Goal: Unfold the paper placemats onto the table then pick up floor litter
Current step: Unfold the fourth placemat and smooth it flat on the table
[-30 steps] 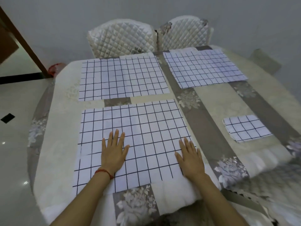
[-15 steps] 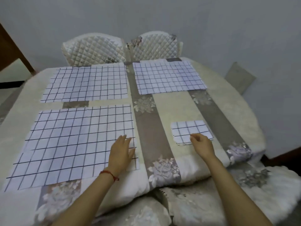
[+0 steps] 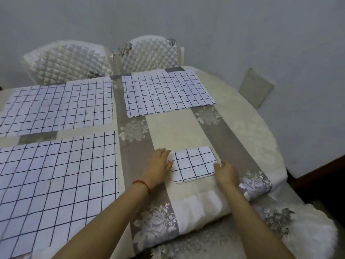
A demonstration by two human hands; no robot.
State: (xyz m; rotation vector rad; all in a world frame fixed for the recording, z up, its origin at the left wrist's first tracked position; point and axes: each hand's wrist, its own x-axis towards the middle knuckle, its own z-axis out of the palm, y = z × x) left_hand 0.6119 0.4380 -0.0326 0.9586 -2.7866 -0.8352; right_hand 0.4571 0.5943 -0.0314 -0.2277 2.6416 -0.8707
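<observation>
A folded grid-print paper placemat [image 3: 194, 164] lies on the table near the front right. My left hand [image 3: 158, 168] is at its left edge, fingers curled over the far-left corner and thumb against the paper. At the near-right corner, my right hand [image 3: 226, 173] pinches the mat, with the thumb on top. Three unfolded placemats lie flat: one at the near left [image 3: 56, 184], one at the far left [image 3: 56, 107], one at the far right [image 3: 166, 94].
The table [image 3: 242, 131] wears a beige and grey floral cloth. Two quilted white chairs [image 3: 74, 62] [image 3: 151, 53] stand at the far side. A fluffy white seat [image 3: 309, 230] is at the near right. A grey panel [image 3: 256, 87] leans on the wall.
My left hand left the near-left placemat and came to the folded one. My right hand shifted to its right corner. The view turned right and closer.
</observation>
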